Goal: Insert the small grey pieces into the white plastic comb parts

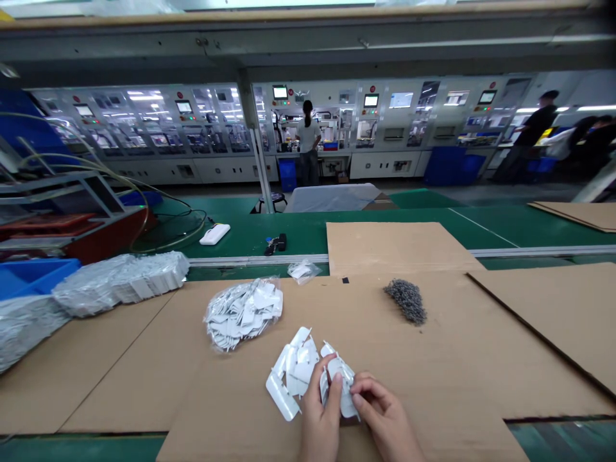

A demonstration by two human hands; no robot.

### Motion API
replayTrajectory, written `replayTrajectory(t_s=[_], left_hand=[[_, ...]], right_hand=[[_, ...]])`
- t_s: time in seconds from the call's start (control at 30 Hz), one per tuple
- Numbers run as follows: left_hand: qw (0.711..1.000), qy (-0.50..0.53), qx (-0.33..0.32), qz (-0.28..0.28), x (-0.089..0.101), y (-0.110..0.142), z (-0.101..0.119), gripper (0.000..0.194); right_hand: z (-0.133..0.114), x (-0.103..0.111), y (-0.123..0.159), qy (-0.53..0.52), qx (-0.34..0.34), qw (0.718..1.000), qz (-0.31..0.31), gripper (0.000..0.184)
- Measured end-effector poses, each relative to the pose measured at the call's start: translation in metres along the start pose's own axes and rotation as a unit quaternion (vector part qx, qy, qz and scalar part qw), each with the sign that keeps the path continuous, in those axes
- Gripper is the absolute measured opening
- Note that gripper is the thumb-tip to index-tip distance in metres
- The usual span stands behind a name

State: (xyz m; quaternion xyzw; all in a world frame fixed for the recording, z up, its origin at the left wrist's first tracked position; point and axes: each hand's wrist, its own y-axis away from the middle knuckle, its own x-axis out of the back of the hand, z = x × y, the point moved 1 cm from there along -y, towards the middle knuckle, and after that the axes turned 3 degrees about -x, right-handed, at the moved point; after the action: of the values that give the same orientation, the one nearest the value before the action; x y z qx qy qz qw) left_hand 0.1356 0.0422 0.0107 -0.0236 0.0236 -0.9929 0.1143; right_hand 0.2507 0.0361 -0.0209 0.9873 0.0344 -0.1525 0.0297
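Note:
My left hand (321,410) is closed around a few thin white plastic pieces (341,375), its thumb lying over them. Against their right edge, my right hand (384,410) has its thumb and forefinger pinched together. Whatever sits between those fingertips is too small to make out. Just left of my hands lies a loose pile of similar white plastic pieces (299,367) on the cardboard (250,410). Farther back, a clear plastic bag (244,312) is full of more of them. A heap of small dark grey parts (407,300) lies to the back right.
Stacked wrapped white pieces (125,282) stand at left beside a blue bin (33,276). A small clear bag (304,271), keys (276,244) and a white device (215,234) lie farther back. A person (308,138) stands at the machines beyond.

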Motion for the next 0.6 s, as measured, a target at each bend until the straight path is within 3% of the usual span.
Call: replayTrajectory(t_s=[0.27, 0.4, 0.6], left_hand=[[1.000, 0.018, -0.016, 0.008, -0.001, 0.003, -0.001, 0.037], [1.000, 0.020, -0.016, 0.001, -0.002, 0.005, -0.001, 0.036], [0.999, 0.022, -0.018, -0.025, -0.002, 0.006, 0.000, 0.031]], right_hand=[[0.004, 0.001, -0.001, 0.001, -0.009, 1.000, 0.012, 0.010], [0.003, -0.002, 0.000, -0.033, -0.050, 0.998, 0.016, 0.014], [-0.014, -0.003, 0.001, -0.131, -0.162, 0.975, -0.074, 0.019]])
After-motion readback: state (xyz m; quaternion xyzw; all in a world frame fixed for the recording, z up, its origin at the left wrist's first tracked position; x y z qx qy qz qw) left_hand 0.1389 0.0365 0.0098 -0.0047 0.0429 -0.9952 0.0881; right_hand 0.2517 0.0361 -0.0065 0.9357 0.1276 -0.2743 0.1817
